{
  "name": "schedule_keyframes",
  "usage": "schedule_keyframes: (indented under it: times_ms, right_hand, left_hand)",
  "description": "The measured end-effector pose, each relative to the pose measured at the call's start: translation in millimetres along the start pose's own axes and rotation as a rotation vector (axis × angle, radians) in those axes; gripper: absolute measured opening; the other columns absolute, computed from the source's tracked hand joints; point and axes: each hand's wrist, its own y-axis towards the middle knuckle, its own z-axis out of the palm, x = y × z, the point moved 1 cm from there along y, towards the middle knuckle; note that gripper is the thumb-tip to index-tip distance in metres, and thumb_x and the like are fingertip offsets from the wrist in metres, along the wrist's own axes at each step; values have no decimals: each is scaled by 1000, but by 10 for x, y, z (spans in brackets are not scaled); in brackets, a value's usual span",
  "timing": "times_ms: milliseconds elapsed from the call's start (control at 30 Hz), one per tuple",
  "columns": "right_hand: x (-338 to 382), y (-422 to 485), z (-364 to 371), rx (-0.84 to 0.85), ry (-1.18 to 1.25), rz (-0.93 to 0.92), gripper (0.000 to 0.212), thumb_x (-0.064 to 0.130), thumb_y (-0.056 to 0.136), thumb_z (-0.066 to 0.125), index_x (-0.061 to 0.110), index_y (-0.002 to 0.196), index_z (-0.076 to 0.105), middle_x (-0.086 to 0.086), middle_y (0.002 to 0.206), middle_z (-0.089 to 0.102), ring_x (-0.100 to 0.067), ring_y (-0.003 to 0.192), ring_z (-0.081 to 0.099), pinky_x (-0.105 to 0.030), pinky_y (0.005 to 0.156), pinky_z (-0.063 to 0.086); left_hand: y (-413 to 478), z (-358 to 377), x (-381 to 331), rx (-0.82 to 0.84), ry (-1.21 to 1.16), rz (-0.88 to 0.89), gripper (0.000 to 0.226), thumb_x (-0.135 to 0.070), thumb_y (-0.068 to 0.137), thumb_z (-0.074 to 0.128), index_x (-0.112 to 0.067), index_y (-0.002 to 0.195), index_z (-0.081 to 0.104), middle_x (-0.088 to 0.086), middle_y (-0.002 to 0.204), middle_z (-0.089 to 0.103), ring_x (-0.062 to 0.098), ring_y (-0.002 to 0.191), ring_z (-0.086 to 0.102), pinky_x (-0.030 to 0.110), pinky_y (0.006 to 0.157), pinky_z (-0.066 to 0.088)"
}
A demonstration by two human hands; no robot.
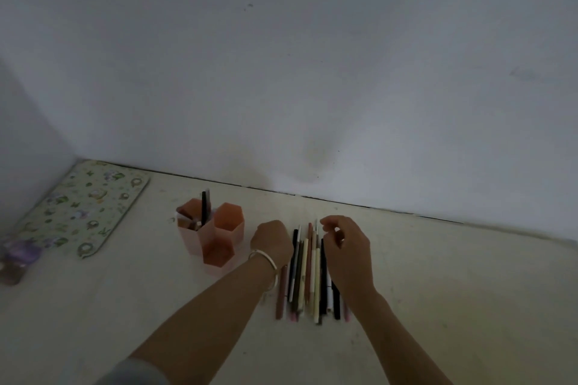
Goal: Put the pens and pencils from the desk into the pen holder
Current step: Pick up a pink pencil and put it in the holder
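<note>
Several pens and pencils (pixel 308 275) lie side by side in a row on the pale desk (pixel 438 291), tips pointing toward the wall. A pink pen holder (pixel 215 237) made of three hexagonal tubes stands to their left; its back-left tube holds a black pen (pixel 204 208) and a few others. My left hand (pixel 271 241), with a silver bangle on the wrist, hovers curled at the left edge of the row with nothing seen in it. My right hand (pixel 347 251) hangs over the row's right side, fingers bent and apart, holding nothing.
A floral-patterned mat (pixel 84 209) lies in the far left corner by the wall. A blurry purple object (pixel 15 256) sits at the left edge. A white wall (pixel 312 72) bounds the desk at the back and left.
</note>
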Motion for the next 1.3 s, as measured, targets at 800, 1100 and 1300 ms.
schedule_keyframes:
  times_ms: [800, 1100, 1300]
  right_hand:
    - [708, 226, 644, 169, -202, 111, 12, 10, 95, 47, 7, 106, 48, -9, 88, 65, -16, 65, 57, -27, 57, 43]
    - [1712, 327, 201, -324, 516, -366, 28, 13, 95, 55, 30, 115, 45, 14, 84, 61, -3, 72, 60, -9, 65, 45]
    - [1547, 212, 510, -252, 451, -385, 22, 16, 94, 57, 31, 106, 47, 19, 86, 60, -2, 73, 61, -9, 61, 46]
  left_hand:
    - [-892, -2474, 770, -786, -729, 282, 16, -16, 89, 61, -25, 98, 51, -8, 73, 64, 1, 59, 63, 13, 54, 53]
    - [-579, -1949, 1102, -850, -578, 244, 23, -14, 92, 59, -28, 103, 43, -11, 83, 60, 2, 74, 64, 26, 65, 58]
    - [-483, -1556, 1290, -688, -155, 243, 29, -29, 90, 57, -22, 118, 58, -5, 96, 67, 17, 96, 60, 30, 79, 49]
